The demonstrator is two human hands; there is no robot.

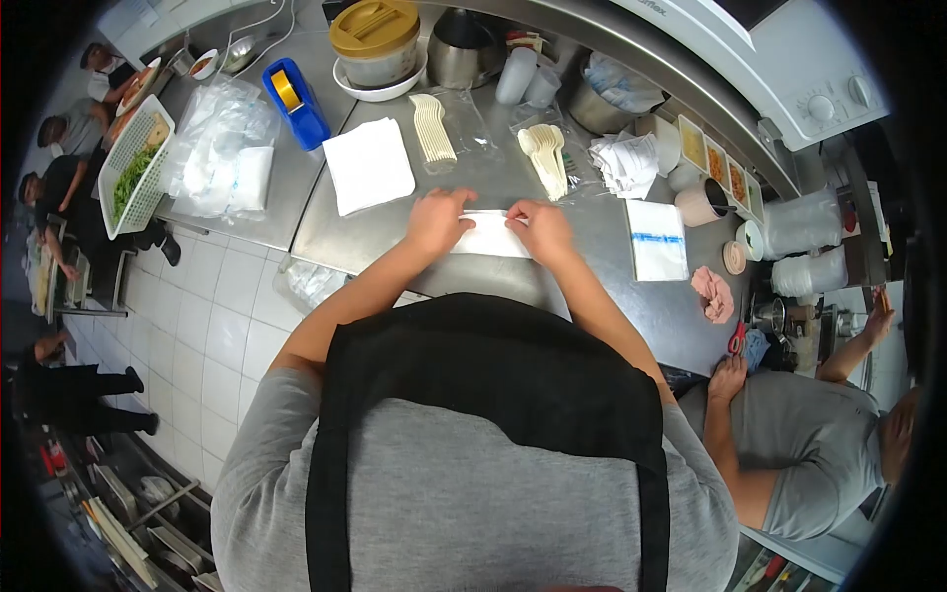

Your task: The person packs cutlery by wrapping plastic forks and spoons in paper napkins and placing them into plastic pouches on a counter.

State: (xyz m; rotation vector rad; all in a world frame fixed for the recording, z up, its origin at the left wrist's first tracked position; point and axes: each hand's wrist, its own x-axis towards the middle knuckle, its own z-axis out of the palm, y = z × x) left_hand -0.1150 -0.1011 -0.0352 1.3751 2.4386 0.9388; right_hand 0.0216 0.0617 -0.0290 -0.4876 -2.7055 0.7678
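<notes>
A white paper napkin (pixel 490 238) lies folded into a narrow strip near the front edge of the steel counter. My left hand (pixel 440 223) pinches its left end, and my right hand (pixel 543 233) pinches its right end, fingers curled over the far edge. Whether something lies inside the fold is hidden. Beyond my left hand sits a stack of white napkins (pixel 370 166). Next to it a row of cream plastic cutlery (pixel 432 130) rests by a clear bag. Cream plastic spoons (pixel 544 156) lie in a bundle farther right, beyond my right hand.
A blue tape dispenser (pixel 298 104) and clear plastic bags (pixel 222 148) stand at left. Right are a blue-striped white packet (pixel 656 240), a pink cloth (pixel 712 294) and food containers (pixel 715 160). A co-worker's hand (pixel 728 379) rests by red scissors (pixel 737 338).
</notes>
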